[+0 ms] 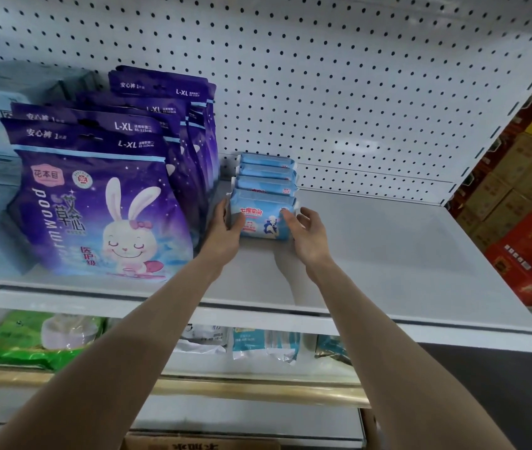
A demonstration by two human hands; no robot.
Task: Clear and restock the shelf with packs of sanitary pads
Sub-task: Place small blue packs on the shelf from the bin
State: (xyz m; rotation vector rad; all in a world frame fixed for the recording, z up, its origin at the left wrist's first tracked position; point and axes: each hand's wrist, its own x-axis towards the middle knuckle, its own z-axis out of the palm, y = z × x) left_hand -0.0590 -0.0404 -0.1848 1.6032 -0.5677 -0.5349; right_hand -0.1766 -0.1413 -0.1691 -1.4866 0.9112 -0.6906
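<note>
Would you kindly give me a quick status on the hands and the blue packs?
Gripping the ends of the front blue pack: left hand, right hand. Pack upright on the shelf, heading a row. Close on the left: purple bags.

- Your left arm (pixel 151 319) and right arm (pixel 362 319), both bare, reach forward and up from the bottom corners of the view, converging toward the hands.
- Your left hand (pixel 225 232) grips the left end of a pack (pixel 259 219), thumb laid on its front, fingers out of sight behind it.
- Your right hand (pixel 308 237) holds the right end, thumb tip pressed to the front, fingers curled at the edge.
- Both wrists run straight, with the backs of the hands toward the camera.
- The hands sit level with each other, the pack between them.
</note>
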